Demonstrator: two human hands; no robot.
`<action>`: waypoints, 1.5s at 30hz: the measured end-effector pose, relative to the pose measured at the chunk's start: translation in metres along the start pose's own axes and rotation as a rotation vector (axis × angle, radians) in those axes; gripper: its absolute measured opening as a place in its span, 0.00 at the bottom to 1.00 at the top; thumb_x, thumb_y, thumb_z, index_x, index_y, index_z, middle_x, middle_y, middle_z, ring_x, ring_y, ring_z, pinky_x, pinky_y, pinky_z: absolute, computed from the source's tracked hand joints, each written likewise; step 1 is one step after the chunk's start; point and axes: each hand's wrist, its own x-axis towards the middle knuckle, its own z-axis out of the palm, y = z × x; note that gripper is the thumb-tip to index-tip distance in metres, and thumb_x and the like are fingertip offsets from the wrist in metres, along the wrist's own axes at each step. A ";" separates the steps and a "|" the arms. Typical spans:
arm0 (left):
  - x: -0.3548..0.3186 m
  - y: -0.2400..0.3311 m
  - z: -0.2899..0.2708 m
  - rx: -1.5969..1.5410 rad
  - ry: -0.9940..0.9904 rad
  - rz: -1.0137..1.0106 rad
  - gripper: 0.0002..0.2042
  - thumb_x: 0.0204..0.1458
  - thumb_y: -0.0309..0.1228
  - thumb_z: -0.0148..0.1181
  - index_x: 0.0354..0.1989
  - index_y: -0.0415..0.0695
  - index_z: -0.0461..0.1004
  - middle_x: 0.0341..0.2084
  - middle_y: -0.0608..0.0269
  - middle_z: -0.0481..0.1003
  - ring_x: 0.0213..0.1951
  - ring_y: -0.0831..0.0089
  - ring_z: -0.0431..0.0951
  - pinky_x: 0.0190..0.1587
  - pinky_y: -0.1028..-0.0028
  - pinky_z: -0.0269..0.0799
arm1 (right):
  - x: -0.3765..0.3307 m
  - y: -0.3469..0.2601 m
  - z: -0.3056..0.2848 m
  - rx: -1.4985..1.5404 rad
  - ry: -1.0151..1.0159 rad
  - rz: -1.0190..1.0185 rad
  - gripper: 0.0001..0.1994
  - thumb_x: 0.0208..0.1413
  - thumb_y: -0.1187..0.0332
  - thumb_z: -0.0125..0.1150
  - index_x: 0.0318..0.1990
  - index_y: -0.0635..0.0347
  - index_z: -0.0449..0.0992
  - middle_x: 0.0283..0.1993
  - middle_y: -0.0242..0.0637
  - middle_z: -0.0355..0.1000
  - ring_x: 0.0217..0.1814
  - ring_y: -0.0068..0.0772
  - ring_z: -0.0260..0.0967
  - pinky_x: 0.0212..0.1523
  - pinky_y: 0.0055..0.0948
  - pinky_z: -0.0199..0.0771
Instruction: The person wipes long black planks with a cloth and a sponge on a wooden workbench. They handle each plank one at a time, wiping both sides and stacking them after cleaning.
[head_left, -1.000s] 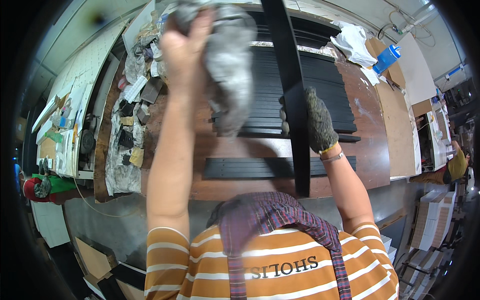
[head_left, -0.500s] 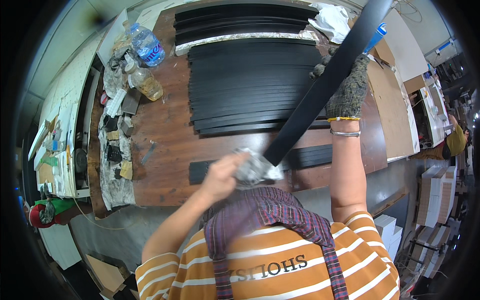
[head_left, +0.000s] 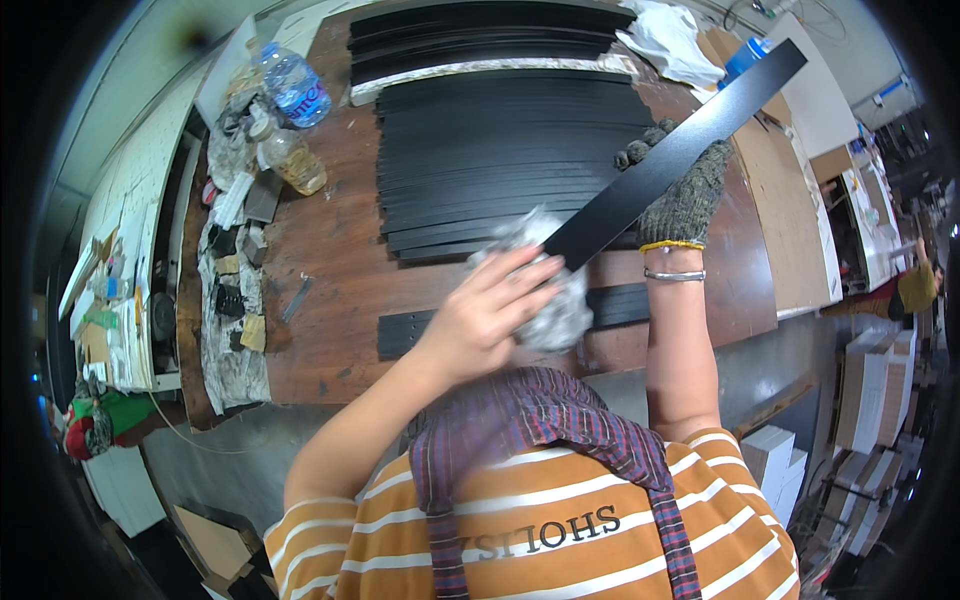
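Note:
A flat black strip [head_left: 690,140] slants up to the right above the table. My right hand [head_left: 687,200], in a dark knitted glove with a yellow cuff, grips the strip at about its middle from beneath. My bare left hand [head_left: 490,310] presses a crumpled grey-white cloth [head_left: 555,315] around the strip's lower end; the fingers are slightly blurred. Behind the strip lies a wide row of similar black strips [head_left: 500,160] on the brown table. Closer to me, another dark strip [head_left: 400,335] rests near the table's front edge, partly hidden by my left hand and the cloth.
A large clear bottle [head_left: 295,88] and a smaller bottle of yellowish liquid [head_left: 290,157] stand at the table's left. Small blocks and pads lie on a stained cloth [head_left: 225,350]. More black strips [head_left: 480,35] and a white bag [head_left: 675,45] are at the back.
The strip has tilted flatter, its far end swinging down to the right. My left hand and the cloth have moved up and right, now wrapping the strip's lower end.

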 end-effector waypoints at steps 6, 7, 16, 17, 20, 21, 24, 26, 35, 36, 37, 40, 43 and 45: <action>-0.074 -0.024 -0.031 -0.040 0.070 -0.431 0.27 0.37 0.12 0.49 0.51 0.35 0.77 0.50 0.48 0.79 0.55 0.55 0.79 0.60 0.63 0.73 | -0.007 -0.020 -0.008 0.012 0.051 -0.110 0.31 0.67 0.39 0.37 0.40 0.61 0.72 0.28 0.40 0.70 0.26 0.43 0.70 0.29 0.44 0.75; -0.074 -0.027 -0.038 -0.108 0.177 -0.515 0.25 0.38 0.12 0.51 0.50 0.34 0.76 0.48 0.48 0.80 0.51 0.58 0.80 0.57 0.65 0.74 | -0.009 -0.020 -0.007 0.069 0.027 -0.106 0.29 0.67 0.40 0.38 0.39 0.60 0.71 0.28 0.40 0.70 0.25 0.43 0.70 0.29 0.45 0.75; -0.021 -0.034 -0.059 -0.749 0.561 -0.702 0.12 0.56 0.22 0.62 0.48 0.33 0.75 0.42 0.59 0.80 0.43 0.73 0.80 0.49 0.72 0.75 | -0.023 -0.001 0.002 0.024 -0.022 0.050 0.28 0.68 0.43 0.37 0.40 0.61 0.71 0.30 0.41 0.71 0.27 0.41 0.69 0.32 0.42 0.73; -0.011 -0.028 -0.055 -0.791 0.512 -0.735 0.12 0.57 0.23 0.63 0.48 0.34 0.75 0.42 0.58 0.81 0.42 0.72 0.81 0.48 0.70 0.77 | -0.026 0.002 0.003 0.017 -0.003 0.067 0.28 0.67 0.42 0.37 0.41 0.61 0.71 0.30 0.40 0.71 0.27 0.40 0.69 0.32 0.42 0.73; 0.019 -0.002 -0.030 -0.646 0.100 -0.686 0.14 0.56 0.28 0.63 0.47 0.35 0.75 0.40 0.53 0.81 0.43 0.67 0.82 0.48 0.68 0.77 | -0.039 0.012 0.007 0.063 -0.057 0.173 0.29 0.67 0.41 0.39 0.43 0.62 0.72 0.30 0.40 0.71 0.28 0.39 0.69 0.33 0.41 0.74; 0.030 0.002 -0.019 -0.622 0.026 -0.582 0.13 0.56 0.28 0.60 0.47 0.34 0.75 0.39 0.51 0.82 0.42 0.63 0.82 0.47 0.66 0.75 | -0.044 0.018 0.008 0.108 -0.137 0.221 0.28 0.68 0.42 0.41 0.44 0.63 0.72 0.32 0.41 0.71 0.29 0.39 0.70 0.33 0.41 0.75; 0.043 0.004 0.002 -0.619 0.122 -0.574 0.12 0.58 0.25 0.58 0.48 0.34 0.75 0.41 0.62 0.80 0.43 0.78 0.76 0.49 0.73 0.72 | -0.053 0.036 0.011 -0.069 0.027 0.190 0.25 0.68 0.45 0.44 0.46 0.61 0.73 0.34 0.41 0.75 0.31 0.39 0.72 0.33 0.37 0.78; 0.033 0.003 0.006 -0.729 0.048 -0.611 0.12 0.58 0.24 0.58 0.49 0.34 0.75 0.40 0.62 0.80 0.42 0.78 0.77 0.48 0.73 0.73 | -0.053 0.038 0.006 -0.038 0.026 0.189 0.32 0.66 0.37 0.45 0.43 0.63 0.75 0.32 0.39 0.75 0.31 0.36 0.73 0.34 0.35 0.76; 0.005 0.014 -0.013 -0.831 -0.001 -0.785 0.11 0.58 0.23 0.58 0.47 0.34 0.78 0.40 0.63 0.80 0.43 0.79 0.77 0.48 0.75 0.73 | -0.048 0.034 0.003 0.105 -0.169 0.265 0.32 0.66 0.37 0.43 0.47 0.62 0.73 0.32 0.38 0.73 0.28 0.36 0.71 0.33 0.37 0.76; 0.017 0.006 -0.013 -0.753 0.047 -0.749 0.10 0.58 0.23 0.59 0.47 0.34 0.78 0.39 0.64 0.80 0.42 0.80 0.77 0.47 0.76 0.73 | -0.049 0.039 0.010 0.137 -0.177 0.269 0.31 0.66 0.38 0.43 0.48 0.62 0.73 0.33 0.39 0.74 0.29 0.37 0.72 0.33 0.36 0.77; 0.028 -0.001 -0.011 -0.761 0.080 -0.693 0.10 0.57 0.23 0.59 0.46 0.34 0.77 0.38 0.64 0.80 0.41 0.80 0.77 0.46 0.76 0.73 | -0.056 0.043 0.013 0.113 -0.186 0.314 0.31 0.66 0.39 0.44 0.49 0.62 0.73 0.35 0.40 0.75 0.30 0.37 0.73 0.33 0.35 0.77; 0.036 -0.010 -0.006 -0.796 0.095 -0.710 0.09 0.57 0.22 0.57 0.45 0.34 0.77 0.37 0.65 0.80 0.41 0.81 0.77 0.46 0.76 0.73 | -0.057 0.048 0.021 -0.097 -0.029 0.203 0.30 0.67 0.39 0.43 0.48 0.62 0.74 0.36 0.43 0.77 0.30 0.39 0.73 0.33 0.34 0.78; 0.007 0.000 -0.004 -0.774 0.012 -0.745 0.10 0.58 0.25 0.59 0.45 0.34 0.77 0.39 0.64 0.80 0.41 0.80 0.78 0.47 0.75 0.73 | -0.047 0.031 0.013 0.033 -0.108 0.297 0.34 0.65 0.35 0.41 0.43 0.63 0.73 0.29 0.37 0.70 0.27 0.37 0.70 0.31 0.40 0.75; -0.020 0.013 -0.005 -0.749 -0.029 -0.750 0.10 0.57 0.23 0.60 0.46 0.35 0.77 0.39 0.64 0.81 0.42 0.79 0.78 0.48 0.74 0.74 | -0.033 0.016 0.006 0.053 -0.072 0.226 0.33 0.65 0.35 0.40 0.42 0.62 0.73 0.28 0.37 0.69 0.26 0.38 0.68 0.31 0.39 0.73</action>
